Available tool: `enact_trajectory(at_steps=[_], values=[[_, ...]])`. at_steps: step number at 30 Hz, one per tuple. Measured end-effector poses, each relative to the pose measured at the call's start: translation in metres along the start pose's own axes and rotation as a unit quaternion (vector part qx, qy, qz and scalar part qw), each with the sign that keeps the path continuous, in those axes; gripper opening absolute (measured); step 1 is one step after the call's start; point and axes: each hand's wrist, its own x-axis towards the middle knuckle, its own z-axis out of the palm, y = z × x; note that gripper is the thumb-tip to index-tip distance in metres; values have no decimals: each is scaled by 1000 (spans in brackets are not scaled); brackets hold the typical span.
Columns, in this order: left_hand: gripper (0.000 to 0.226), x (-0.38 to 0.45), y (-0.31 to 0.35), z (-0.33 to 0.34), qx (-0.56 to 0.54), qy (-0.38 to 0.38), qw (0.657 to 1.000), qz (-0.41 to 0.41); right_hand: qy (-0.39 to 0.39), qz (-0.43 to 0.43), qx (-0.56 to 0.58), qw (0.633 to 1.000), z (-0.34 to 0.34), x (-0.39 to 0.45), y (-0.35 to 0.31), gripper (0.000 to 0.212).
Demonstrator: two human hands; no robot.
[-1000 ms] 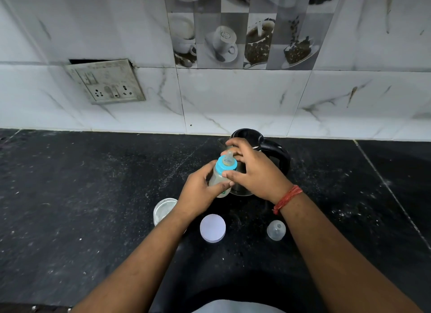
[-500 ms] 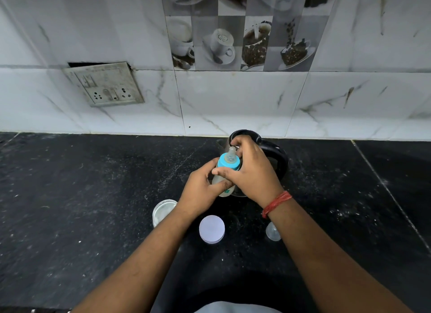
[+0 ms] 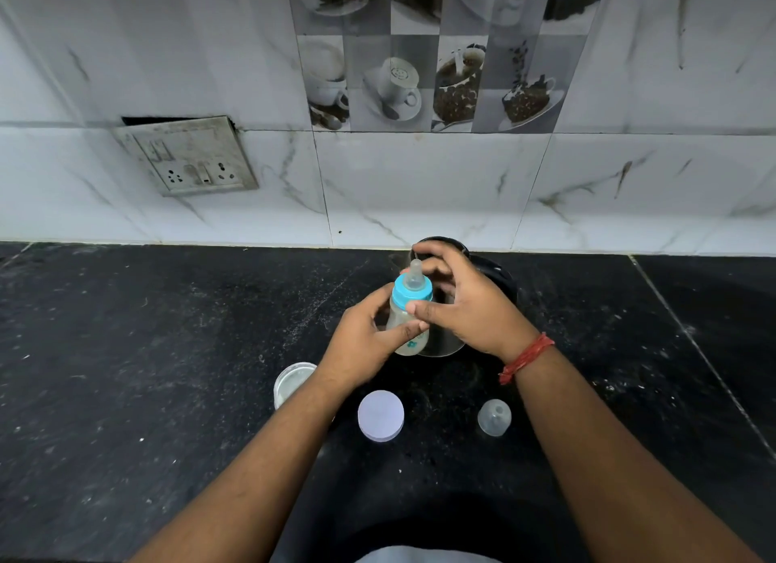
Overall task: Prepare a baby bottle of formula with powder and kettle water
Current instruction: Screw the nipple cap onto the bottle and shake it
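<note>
While gripped around its lower body by the left hand, held upright above a black speckled counter: a small baby bottle, translucent and cloudy, pale milky content showing through the wall, a small teal print near its base, a bright blue screw ring at the neck and a clear silicone teat standing up from it.

Below and to the left of that hand, partly hidden under the left forearm: a round open container, whitish inside. Just below the hand, between the two forearms: a flat round white lid lying on the counter.

Right of the bottle: the right hand, open and loosely cupped, thumb tip just under the blue ring, fingers curled near the teat; cannot tell whether they touch it. Red thread band on that wrist. Behind the right hand, mostly covered by it: a black kettle. Below that wrist, standing alone on the counter: a clear domed bottle cap.
</note>
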Motion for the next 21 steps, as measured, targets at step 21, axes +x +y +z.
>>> enact_trajectory(at_steps=[21], values=[[50, 2, 11, 0, 12, 10, 1000, 9, 122, -31, 55, 991, 19, -4, -13, 53]])
